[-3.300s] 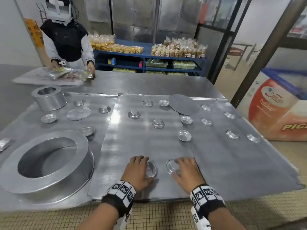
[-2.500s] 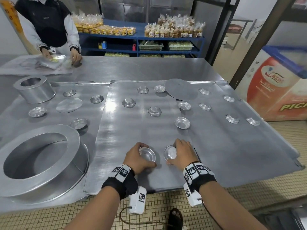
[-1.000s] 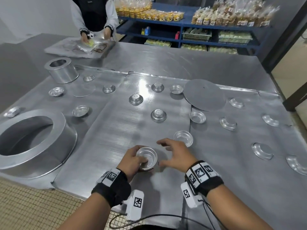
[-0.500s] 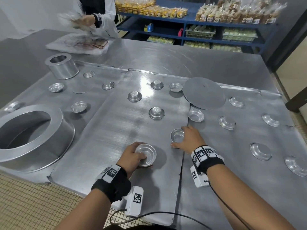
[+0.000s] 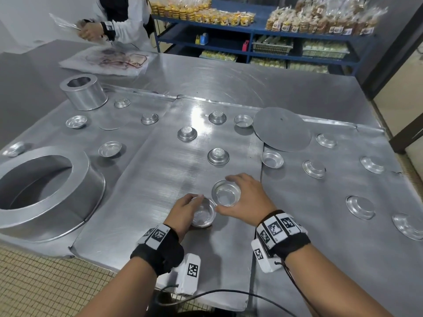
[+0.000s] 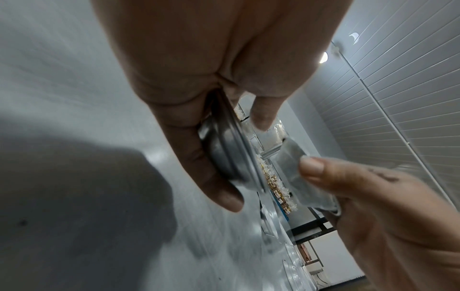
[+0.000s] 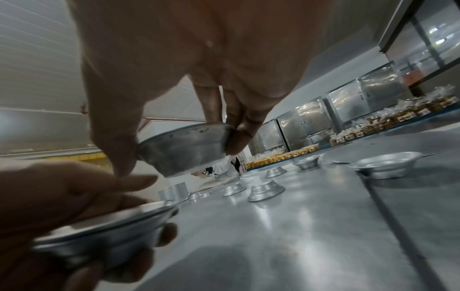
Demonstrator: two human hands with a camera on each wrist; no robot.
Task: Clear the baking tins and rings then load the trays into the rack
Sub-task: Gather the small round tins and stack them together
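Note:
My left hand (image 5: 197, 208) grips a small stack of round aluminium tins (image 5: 203, 216) just above the middle tray (image 5: 160, 179). My right hand (image 5: 225, 194) pinches one more small tin (image 5: 227, 199) by its rim, lifted and tilted just right of the stack. The right wrist view shows this tin (image 7: 184, 151) in the air above the stack (image 7: 104, 226). In the left wrist view my fingers (image 6: 206, 167) wrap under the stack (image 6: 231, 157). Several small tins lie scattered over the three trays, some upside down (image 5: 218, 156).
A large ring (image 5: 45, 191) sits on the left tray (image 5: 57, 133) and a small deep ring (image 5: 83, 91) stands at its far end. A flat round disc (image 5: 282, 129) overlaps the middle and right trays. Another person (image 5: 123, 21) handles bags across the table.
My right hand has picked up the tin by the middle tray's right edge and carried it back to the stack in my left hand. The left hand has barely moved.

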